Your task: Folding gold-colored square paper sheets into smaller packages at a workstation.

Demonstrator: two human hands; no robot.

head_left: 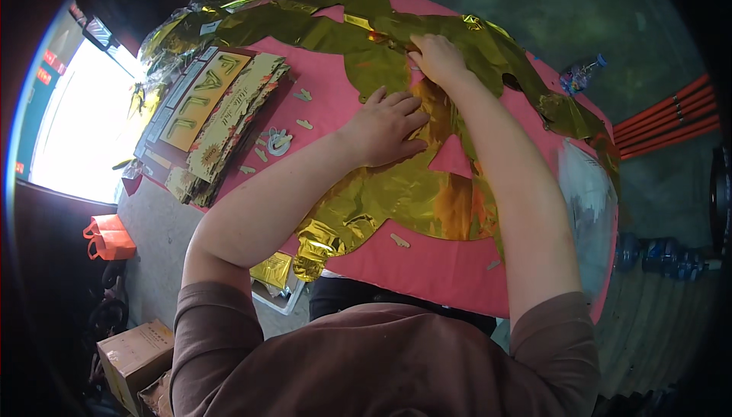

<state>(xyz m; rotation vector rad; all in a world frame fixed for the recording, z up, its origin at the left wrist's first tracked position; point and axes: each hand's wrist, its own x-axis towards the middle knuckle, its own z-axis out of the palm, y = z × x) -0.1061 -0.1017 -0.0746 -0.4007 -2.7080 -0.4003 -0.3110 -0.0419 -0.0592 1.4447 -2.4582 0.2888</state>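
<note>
Flat, uninflated gold foil balloons point(396, 188) sprawl across a pink-topped table point(450, 264). My left hand point(390, 129) lies on the nearest gold sheet with its fingers spread, palm down. Farther away and to the right, my right hand point(438, 59) has its fingers curled at a gold foil edge, apparently pinching it; the fingertips are partly hidden. Orange reflections run over the foil between my forearms. Small pale clip-like pieces point(399, 240) are scattered on the pink surface, and a coil of white cord point(279, 141) lies left of my left hand.
A stack of printed cards point(221, 112) and clear plastic wrapping point(164, 36) occupy the table's left side. White film point(583, 196) covers its right edge. Around it are a small bottle point(583, 74), orange poles point(667, 116), blue water jugs point(667, 257), a cardboard box point(137, 352) and an orange bag point(110, 238).
</note>
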